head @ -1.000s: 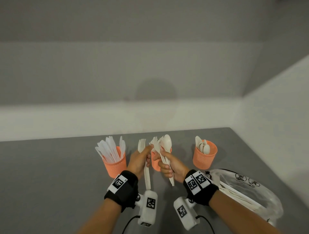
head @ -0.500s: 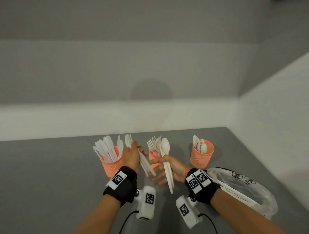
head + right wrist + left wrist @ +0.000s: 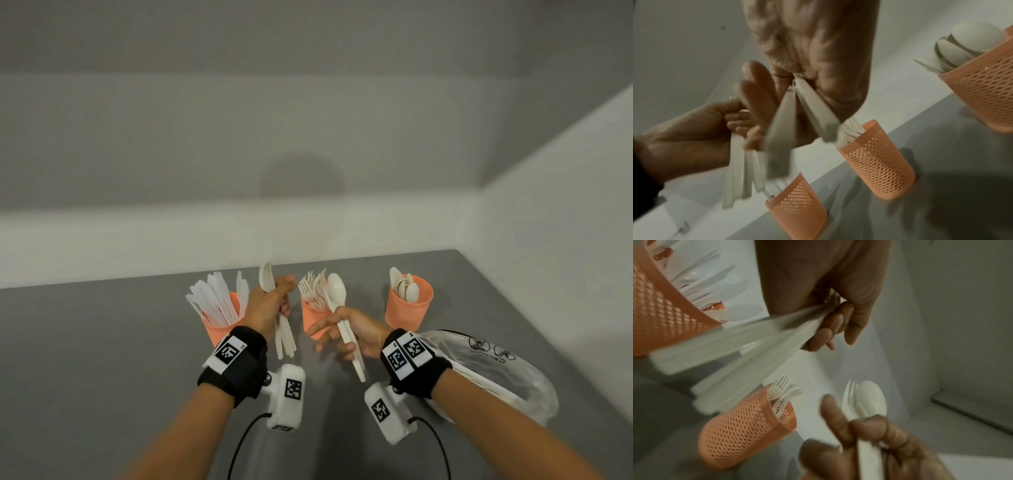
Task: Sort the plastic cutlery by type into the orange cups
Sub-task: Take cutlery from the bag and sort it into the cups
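Three orange mesh cups stand in a row on the grey table: the knife cup [image 3: 219,327], the fork cup [image 3: 312,318] and the spoon cup [image 3: 408,308]. My left hand [image 3: 269,305] grips a bundle of white cutlery [image 3: 286,337] with fork tines on top, between the knife and fork cups. My right hand [image 3: 352,337] holds a white spoon [image 3: 337,291] upright in front of the fork cup, its other fingers spread. In the left wrist view a fork [image 3: 849,394] shows beside that spoon [image 3: 869,398]. The right wrist view shows two handles [image 3: 797,113] in this hand.
A clear plastic bag [image 3: 496,373] with more white cutlery lies on the table at the right, under my right forearm. Grey walls close off the back and right side. Cables run from both wrist cameras toward the front edge.
My left hand has pulled its bundle away from the right hand, leftward toward the knife cup. My right hand has dropped a little, spread its fingers and kept the spoon.
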`<state>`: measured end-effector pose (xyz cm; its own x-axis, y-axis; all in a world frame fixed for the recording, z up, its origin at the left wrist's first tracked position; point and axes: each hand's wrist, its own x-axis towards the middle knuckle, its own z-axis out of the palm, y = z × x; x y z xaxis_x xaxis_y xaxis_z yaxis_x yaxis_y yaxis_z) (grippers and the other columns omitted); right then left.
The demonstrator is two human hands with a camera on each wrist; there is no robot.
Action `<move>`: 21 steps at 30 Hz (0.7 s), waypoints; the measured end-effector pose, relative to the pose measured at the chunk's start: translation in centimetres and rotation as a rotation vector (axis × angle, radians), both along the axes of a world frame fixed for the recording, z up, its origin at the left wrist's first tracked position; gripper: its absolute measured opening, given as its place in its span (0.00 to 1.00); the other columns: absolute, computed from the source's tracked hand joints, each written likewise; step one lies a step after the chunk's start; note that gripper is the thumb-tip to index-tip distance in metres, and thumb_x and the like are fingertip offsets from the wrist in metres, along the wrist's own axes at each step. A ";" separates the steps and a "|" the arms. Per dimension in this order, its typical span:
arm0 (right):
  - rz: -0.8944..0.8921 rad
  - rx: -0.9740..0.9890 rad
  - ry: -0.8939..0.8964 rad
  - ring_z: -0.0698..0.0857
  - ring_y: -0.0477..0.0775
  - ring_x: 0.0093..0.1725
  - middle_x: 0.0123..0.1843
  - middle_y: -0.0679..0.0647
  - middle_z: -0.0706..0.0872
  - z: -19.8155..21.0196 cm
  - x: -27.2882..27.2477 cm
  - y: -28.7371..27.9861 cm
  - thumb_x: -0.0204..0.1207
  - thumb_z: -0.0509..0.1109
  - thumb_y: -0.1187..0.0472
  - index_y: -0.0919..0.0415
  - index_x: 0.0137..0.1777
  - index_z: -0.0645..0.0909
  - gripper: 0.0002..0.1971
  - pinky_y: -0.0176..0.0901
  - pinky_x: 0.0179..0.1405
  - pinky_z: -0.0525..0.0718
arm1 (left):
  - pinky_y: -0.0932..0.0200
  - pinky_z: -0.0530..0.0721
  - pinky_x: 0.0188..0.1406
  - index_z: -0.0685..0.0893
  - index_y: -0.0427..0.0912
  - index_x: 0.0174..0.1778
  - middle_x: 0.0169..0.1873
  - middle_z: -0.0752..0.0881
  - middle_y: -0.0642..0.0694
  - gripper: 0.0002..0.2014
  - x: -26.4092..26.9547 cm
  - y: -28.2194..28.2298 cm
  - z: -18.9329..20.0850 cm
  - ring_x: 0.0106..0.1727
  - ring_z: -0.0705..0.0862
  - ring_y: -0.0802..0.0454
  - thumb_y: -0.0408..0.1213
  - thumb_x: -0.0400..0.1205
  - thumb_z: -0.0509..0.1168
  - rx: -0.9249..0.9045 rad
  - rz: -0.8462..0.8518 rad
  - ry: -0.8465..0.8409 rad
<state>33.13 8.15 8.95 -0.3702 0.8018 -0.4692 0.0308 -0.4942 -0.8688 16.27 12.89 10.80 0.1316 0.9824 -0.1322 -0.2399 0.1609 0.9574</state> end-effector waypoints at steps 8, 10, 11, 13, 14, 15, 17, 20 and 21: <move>0.070 -0.082 0.261 0.63 0.38 0.10 0.21 0.50 0.75 1.5 -0.7 -0.6 0.68 0.55 0.57 0.59 0.31 0.83 0.16 0.26 0.09 0.61 | 0.67 0.68 0.16 0.79 0.39 0.31 0.12 0.74 0.48 0.13 1.9 -1.8 -0.5 0.14 0.68 0.58 0.39 0.80 0.64 -0.002 -0.421 0.103; 0.076 -0.066 0.263 0.65 0.39 0.11 0.22 0.50 0.78 1.8 -0.6 -1.0 0.67 0.56 0.56 0.59 0.33 0.83 0.14 0.26 0.10 0.62 | 0.67 0.68 0.17 0.81 0.38 0.35 0.16 0.76 0.46 0.11 2.2 -2.0 -0.6 0.16 0.70 0.58 0.40 0.79 0.65 0.009 -0.454 0.067; 0.069 -0.049 0.235 0.67 0.40 0.12 0.24 0.51 0.80 1.9 -0.4 -1.1 0.68 0.55 0.57 0.60 0.36 0.82 0.14 0.27 0.10 0.64 | 0.66 0.69 0.19 0.83 0.39 0.36 0.19 0.77 0.44 0.10 2.2 -1.9 -0.8 0.17 0.72 0.56 0.41 0.79 0.65 0.030 -0.462 0.075; 0.053 -0.020 0.173 0.73 0.43 0.15 0.29 0.53 0.85 2.1 0.0 -1.4 0.74 0.50 0.59 0.62 0.44 0.80 0.16 0.29 0.13 0.69 | 0.64 0.71 0.22 0.84 0.40 0.33 0.20 0.76 0.44 0.12 2.4 -1.9 -0.9 0.19 0.74 0.53 0.40 0.80 0.64 0.054 -0.459 0.115; 0.046 -0.009 0.154 0.75 0.44 0.17 0.32 0.53 0.87 2.1 0.3 -1.4 0.76 0.48 0.60 0.62 0.47 0.79 0.17 0.30 0.15 0.72 | 0.63 0.71 0.21 0.83 0.40 0.32 0.18 0.75 0.45 0.14 2.6 -2.0 -0.9 0.18 0.73 0.53 0.39 0.82 0.62 0.058 -0.434 0.140; 0.040 -0.002 0.138 0.77 0.45 0.19 0.33 0.54 0.87 2.2 0.6 -1.5 0.77 0.46 0.61 0.61 0.49 0.79 0.18 0.31 0.17 0.75 | 0.64 0.71 0.20 0.81 0.40 0.31 0.16 0.74 0.47 0.15 2.9 -2.0 -0.8 0.16 0.72 0.55 0.38 0.83 0.60 0.063 -0.387 0.164; 0.023 -0.003 0.115 0.80 0.47 0.21 0.33 0.54 0.88 2.3 1.1 -1.5 0.78 0.45 0.63 0.61 0.52 0.78 0.18 0.33 0.20 0.80 | 0.67 0.69 0.16 0.80 0.36 0.35 0.14 0.75 0.50 0.15 3.5 -1.8 -0.9 0.13 0.68 0.58 0.37 0.85 0.55 0.060 -0.251 0.182; -0.031 0.013 0.042 0.83 0.49 0.22 0.34 0.57 0.86 2.1 1.5 -1.7 0.80 0.46 0.65 0.60 0.51 0.76 0.16 0.38 0.24 0.85 | 0.70 0.70 0.13 0.82 0.29 0.47 0.25 0.78 0.42 0.17 4.0 -0.7 -1.0 0.12 0.71 0.60 0.38 0.86 0.52 0.000 -0.108 0.120; -0.076 0.036 -0.005 0.83 0.48 0.22 0.35 0.58 0.84 2.0 1.7 -1.7 0.80 0.46 0.65 0.60 0.49 0.76 0.15 0.38 0.23 0.86 | 0.70 0.73 0.15 0.82 0.29 0.49 0.28 0.79 0.40 0.18 4.3 -0.3 -1.0 0.14 0.75 0.59 0.38 0.86 0.52 -0.024 -0.077 0.083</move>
<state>34.86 6.42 10.94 -0.3049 0.8439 -0.4415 -0.0015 -0.4640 -0.8858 20.52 12.61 9.77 0.1942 0.9662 -0.1694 -0.1457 0.1992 0.9691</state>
